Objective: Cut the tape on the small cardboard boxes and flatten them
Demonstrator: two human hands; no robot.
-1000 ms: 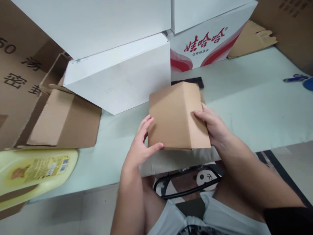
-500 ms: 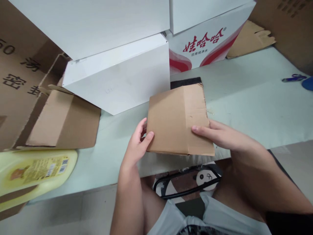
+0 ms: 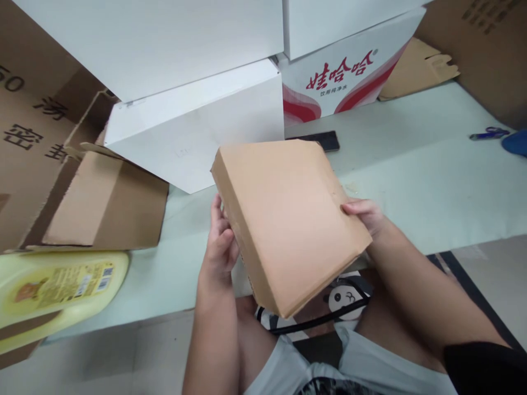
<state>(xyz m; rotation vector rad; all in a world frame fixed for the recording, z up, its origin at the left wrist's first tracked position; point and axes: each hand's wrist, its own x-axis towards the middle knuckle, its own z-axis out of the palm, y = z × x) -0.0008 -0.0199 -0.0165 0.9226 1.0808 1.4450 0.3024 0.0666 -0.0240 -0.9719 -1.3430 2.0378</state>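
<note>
A plain brown cardboard box [image 3: 288, 214] is held up tilted over the front edge of the table, its broad face and narrow left side toward me. My right hand [image 3: 368, 216] grips its right edge, thumb on the broad face and the other fingers hidden behind. Against the narrow left side, my left hand [image 3: 222, 244] is closed with curled fingers; some fingertips are out of sight behind the cardboard. Just beyond the box lies a black phone [image 3: 327, 141], partly covered by it.
White boxes [image 3: 193, 131] are stacked at the back, beside a red-and-white carton [image 3: 346, 82]. An opened brown carton [image 3: 123, 203] and a yellow jug [image 3: 82, 285] occupy the left. Purple scissors [image 3: 489, 134] and a blue object [image 3: 516, 142] lie right on the pale green tabletop [image 3: 415, 181].
The cardboard piece has turned and tilted between my hands, now showing a larger face and a narrow left side. More of the phone is visible behind it.
</note>
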